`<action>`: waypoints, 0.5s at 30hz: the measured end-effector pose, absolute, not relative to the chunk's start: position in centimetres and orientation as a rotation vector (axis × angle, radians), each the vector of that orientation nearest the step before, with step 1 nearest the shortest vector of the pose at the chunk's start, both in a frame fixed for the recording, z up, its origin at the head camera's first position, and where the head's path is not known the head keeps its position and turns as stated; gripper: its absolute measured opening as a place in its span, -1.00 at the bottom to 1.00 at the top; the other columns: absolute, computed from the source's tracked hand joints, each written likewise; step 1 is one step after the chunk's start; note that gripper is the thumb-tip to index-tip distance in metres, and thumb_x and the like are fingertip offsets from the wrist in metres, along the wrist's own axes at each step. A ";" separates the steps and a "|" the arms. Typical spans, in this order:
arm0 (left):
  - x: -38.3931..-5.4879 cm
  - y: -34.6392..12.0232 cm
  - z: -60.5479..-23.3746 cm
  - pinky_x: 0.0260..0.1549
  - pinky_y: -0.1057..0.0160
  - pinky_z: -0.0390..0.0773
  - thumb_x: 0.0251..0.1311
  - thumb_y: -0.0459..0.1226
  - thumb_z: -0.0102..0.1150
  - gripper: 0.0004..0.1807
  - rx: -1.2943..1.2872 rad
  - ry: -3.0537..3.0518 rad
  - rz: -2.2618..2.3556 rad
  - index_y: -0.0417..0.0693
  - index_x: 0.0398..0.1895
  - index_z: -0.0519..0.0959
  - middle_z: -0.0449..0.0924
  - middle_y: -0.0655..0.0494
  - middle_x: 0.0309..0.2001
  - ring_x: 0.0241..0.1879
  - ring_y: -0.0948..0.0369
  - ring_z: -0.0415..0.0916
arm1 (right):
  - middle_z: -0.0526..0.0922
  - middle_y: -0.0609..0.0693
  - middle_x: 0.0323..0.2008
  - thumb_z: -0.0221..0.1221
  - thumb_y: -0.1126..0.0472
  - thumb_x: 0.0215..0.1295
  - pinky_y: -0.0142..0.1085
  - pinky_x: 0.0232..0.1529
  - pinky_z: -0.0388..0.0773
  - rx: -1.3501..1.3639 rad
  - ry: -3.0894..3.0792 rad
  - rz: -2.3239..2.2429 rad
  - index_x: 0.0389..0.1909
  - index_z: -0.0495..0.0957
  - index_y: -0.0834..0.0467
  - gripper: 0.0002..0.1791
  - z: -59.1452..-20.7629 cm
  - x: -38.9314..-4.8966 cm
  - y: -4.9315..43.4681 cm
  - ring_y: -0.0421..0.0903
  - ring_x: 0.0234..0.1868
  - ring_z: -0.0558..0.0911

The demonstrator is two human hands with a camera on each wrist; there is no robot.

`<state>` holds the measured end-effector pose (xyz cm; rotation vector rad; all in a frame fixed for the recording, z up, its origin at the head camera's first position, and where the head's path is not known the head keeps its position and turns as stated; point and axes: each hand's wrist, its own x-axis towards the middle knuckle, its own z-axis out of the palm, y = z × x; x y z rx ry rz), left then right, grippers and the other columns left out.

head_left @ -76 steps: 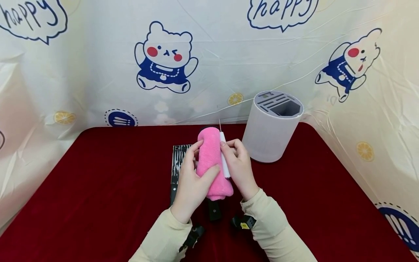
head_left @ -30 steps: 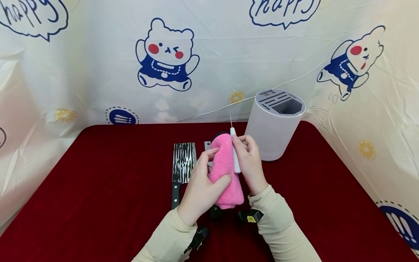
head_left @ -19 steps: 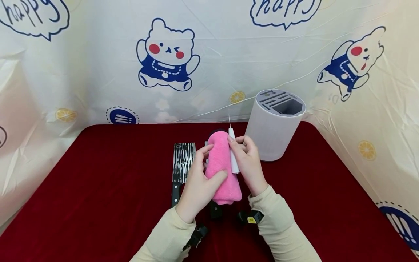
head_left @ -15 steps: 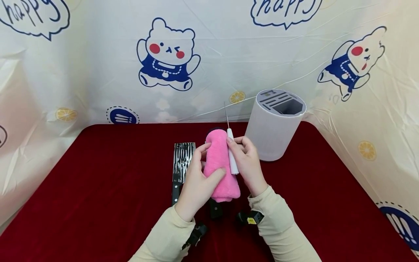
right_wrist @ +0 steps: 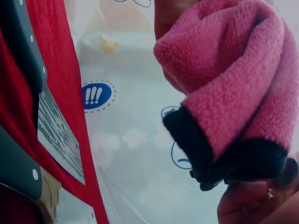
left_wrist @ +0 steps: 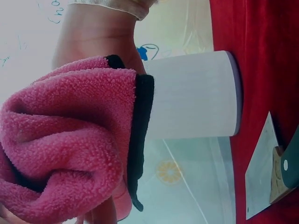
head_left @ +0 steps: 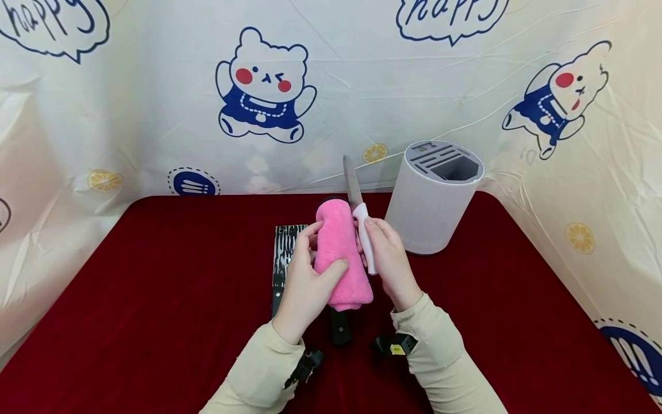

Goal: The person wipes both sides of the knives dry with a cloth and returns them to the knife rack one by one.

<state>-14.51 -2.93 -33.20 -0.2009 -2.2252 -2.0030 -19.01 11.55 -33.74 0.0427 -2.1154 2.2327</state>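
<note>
My left hand (head_left: 304, 287) holds a folded pink towel (head_left: 338, 247), thumb across its near face. Black edging shows on the towel (right_wrist: 233, 93) in the right wrist view. My right hand (head_left: 391, 261) grips a white-handled knife (head_left: 365, 244) just right of the towel. The knife's blade points up and away, its flat side towards the head camera. Both wrist views leave that blade hidden. Below the hands lie a cleaver (head_left: 283, 253) with a black-and-white patterned blade and a second black-handled blade (head_left: 339, 328), mostly covered by the towel in the head view.
A white cylindrical knife block (head_left: 431, 213) with a grey slotted top stands behind and right of my right hand. A dark red cloth (head_left: 181, 299) covers the table. Printed curtains (head_left: 165, 115) rise behind the table and along its sides.
The knife has turned from edge-on to showing its blade's flat side. Over the last second the towel and my left hand have shifted left, leaving a wider gap to the right hand.
</note>
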 end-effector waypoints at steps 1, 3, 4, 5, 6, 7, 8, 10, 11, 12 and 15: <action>-14.5 -3.0 -33.2 -0.29 0.20 0.62 0.11 -0.38 0.21 -0.25 -0.202 -2.221 -2.005 -0.03 0.41 0.21 0.37 -0.07 0.18 -0.17 0.10 0.51 | 0.47 -0.06 -0.50 -0.14 0.11 0.55 -0.44 -0.56 0.38 0.045 -2.108 2.250 -0.01 0.47 0.38 -0.60 -33.7 -19.0 11.5 -0.25 -0.55 0.44; -14.6 -3.0 -33.2 -0.27 0.20 0.62 0.12 -0.38 0.21 -0.25 -0.199 -2.218 -2.016 -0.03 0.41 0.20 0.35 -0.08 0.18 -0.13 0.08 0.51 | 0.46 -0.07 -0.51 -0.16 0.10 0.55 -0.45 -0.57 0.36 0.044 -2.090 2.274 0.00 0.45 0.37 -0.60 -33.7 -18.9 11.5 -0.25 -0.56 0.41; -14.6 -3.0 -33.2 -0.25 0.20 0.62 0.12 -0.38 0.21 -0.25 -0.199 -2.215 -2.023 -0.03 0.41 0.19 0.35 -0.08 0.19 -0.11 0.07 0.51 | 0.45 -0.07 -0.52 -0.16 0.10 0.55 -0.45 -0.58 0.35 0.040 -2.083 2.281 -0.01 0.45 0.37 -0.60 -33.7 -18.9 11.4 -0.25 -0.57 0.40; -14.6 -3.1 -33.2 -0.24 0.20 0.62 0.12 -0.38 0.20 -0.25 -0.197 -2.213 -2.033 -0.03 0.42 0.18 0.34 -0.08 0.19 -0.09 0.06 0.51 | 0.45 -0.07 -0.52 -0.16 0.10 0.55 -0.45 -0.58 0.33 0.034 -2.078 2.285 -0.02 0.45 0.36 -0.61 -33.6 -18.9 11.4 -0.25 -0.57 0.39; -14.6 -3.1 -33.2 -0.23 0.20 0.62 0.13 -0.38 0.20 -0.24 -0.194 -2.212 -2.040 -0.02 0.42 0.17 0.33 -0.08 0.20 -0.07 0.06 0.51 | 0.45 -0.06 -0.53 -0.15 0.10 0.55 -0.46 -0.59 0.33 0.025 -2.073 2.291 -0.04 0.44 0.37 -0.61 -33.6 -18.9 11.4 -0.25 -0.58 0.39; -14.6 -3.1 -33.2 -0.23 0.20 0.62 0.13 -0.38 0.20 -0.24 -0.189 -2.213 -2.045 -0.02 0.42 0.17 0.33 -0.08 0.20 -0.06 0.05 0.51 | 0.44 -0.06 -0.54 -0.14 0.09 0.55 -0.46 -0.60 0.31 0.020 -2.070 2.290 -0.05 0.44 0.37 -0.61 -33.6 -18.9 11.4 -0.25 -0.59 0.38; -14.7 -3.2 -33.2 -0.22 0.21 0.62 0.13 -0.38 0.20 -0.24 -0.184 -2.214 -2.046 -0.02 0.43 0.17 0.32 -0.08 0.21 -0.04 0.05 0.51 | 0.44 -0.06 -0.56 -0.12 0.09 0.54 -0.46 -0.62 0.30 0.015 -2.065 2.292 -0.07 0.44 0.37 -0.62 -33.6 -18.9 11.3 -0.24 -0.61 0.37; -14.7 -3.2 -33.1 -0.21 0.21 0.62 0.13 -0.37 0.20 -0.24 -0.176 -2.217 -2.040 -0.02 0.43 0.16 0.32 -0.08 0.22 -0.02 0.04 0.51 | 0.43 -0.06 -0.59 -0.06 0.10 0.52 -0.45 -0.65 0.26 0.021 -2.059 2.288 -0.10 0.46 0.36 -0.65 -33.6 -18.9 11.3 -0.23 -0.65 0.34; -14.7 -3.2 -33.1 -0.21 0.20 0.62 0.13 -0.37 0.20 -0.23 -0.169 -2.221 -2.035 -0.01 0.43 0.17 0.32 -0.07 0.22 -0.01 0.04 0.51 | 0.42 -0.07 -0.61 -0.03 0.11 0.51 -0.45 -0.66 0.24 0.032 -2.054 2.288 -0.10 0.46 0.35 -0.67 -33.7 -19.0 11.3 -0.22 -0.67 0.32; -14.7 -3.3 -33.1 -0.21 0.20 0.63 0.13 -0.37 0.20 -0.24 -0.164 -2.224 -2.026 -0.02 0.43 0.17 0.33 -0.07 0.22 -0.01 0.04 0.52 | 0.42 -0.07 -0.62 0.01 0.13 0.49 -0.44 -0.68 0.23 0.044 -2.050 2.285 -0.10 0.46 0.33 -0.70 -33.7 -19.0 11.3 -0.22 -0.69 0.31; -14.7 -3.3 -33.1 -0.21 0.18 0.64 0.13 -0.37 0.20 -0.24 -0.152 -2.227 -2.019 -0.01 0.43 0.17 0.34 -0.07 0.22 0.00 0.04 0.54 | 0.43 -0.10 -0.67 0.10 0.20 0.43 -0.45 -0.70 0.18 0.084 -2.029 2.289 -0.04 0.43 0.26 -0.77 -33.8 -19.0 11.4 -0.23 -0.73 0.27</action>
